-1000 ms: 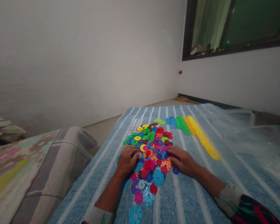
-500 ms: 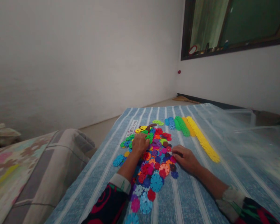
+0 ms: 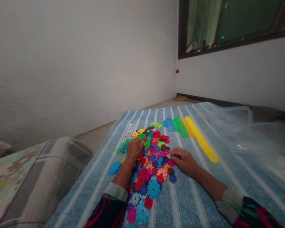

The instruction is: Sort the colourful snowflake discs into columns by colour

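Observation:
A heap of flower-shaped plastic discs [image 3: 154, 189] in many colours lies on the striped cloth before me. My left hand [image 3: 134, 149] is over the heap's far left part, beside green discs [image 3: 147, 142]. Its thumb and fingers are pinched together; a small yellowish bit shows at the tips, too small to name. At the heap's right edge, my right hand [image 3: 184, 161] rests on the cloth, fingers loosely bent and a gap between thumb and forefinger. A pink disc [image 3: 171, 162] lies by its thumb, and no disc shows in its grasp.
Overlapping rows of yellow discs [image 3: 201, 139], orange discs [image 3: 189, 129], green discs [image 3: 180, 127] and blue discs [image 3: 169, 124] lie at the back right. Clear plastic containers [image 3: 256, 136] stand on the right. A "with love" label [image 3: 129, 132] marks the blue striped cloth [image 3: 90, 190].
The view has shifted slightly, moving the scene left. My left hand has drawn back a little from the green discs, its fingers now pinched. My right hand stays at the heap's edge.

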`<state>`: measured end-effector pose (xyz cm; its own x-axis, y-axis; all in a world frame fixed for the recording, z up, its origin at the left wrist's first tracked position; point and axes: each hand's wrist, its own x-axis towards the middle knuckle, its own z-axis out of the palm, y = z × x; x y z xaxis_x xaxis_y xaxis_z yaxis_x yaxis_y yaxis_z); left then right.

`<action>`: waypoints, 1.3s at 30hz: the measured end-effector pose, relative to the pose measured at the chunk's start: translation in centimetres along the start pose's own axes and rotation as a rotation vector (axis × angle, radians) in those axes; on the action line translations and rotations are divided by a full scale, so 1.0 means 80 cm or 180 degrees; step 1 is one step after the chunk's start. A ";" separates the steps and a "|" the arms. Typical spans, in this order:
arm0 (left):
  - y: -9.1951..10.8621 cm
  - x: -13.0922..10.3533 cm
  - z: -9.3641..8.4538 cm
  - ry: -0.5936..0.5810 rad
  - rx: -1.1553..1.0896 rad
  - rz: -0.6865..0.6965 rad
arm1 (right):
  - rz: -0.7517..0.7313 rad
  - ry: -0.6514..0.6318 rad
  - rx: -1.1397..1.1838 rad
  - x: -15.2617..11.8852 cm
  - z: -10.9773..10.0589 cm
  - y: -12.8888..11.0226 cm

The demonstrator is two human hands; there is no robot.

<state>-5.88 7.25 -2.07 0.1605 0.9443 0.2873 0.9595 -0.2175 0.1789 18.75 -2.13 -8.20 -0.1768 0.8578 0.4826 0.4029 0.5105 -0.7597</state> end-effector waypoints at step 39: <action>0.007 0.004 -0.010 -0.0698 -0.0027 0.0202 | -0.0026 0.0158 -0.0102 0.013 0.006 0.001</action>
<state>-5.50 7.28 -1.15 0.2680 0.9595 0.0870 0.9440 -0.2795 0.1753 18.17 -1.17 -8.00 -0.1360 0.8491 0.5104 0.4303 0.5147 -0.7416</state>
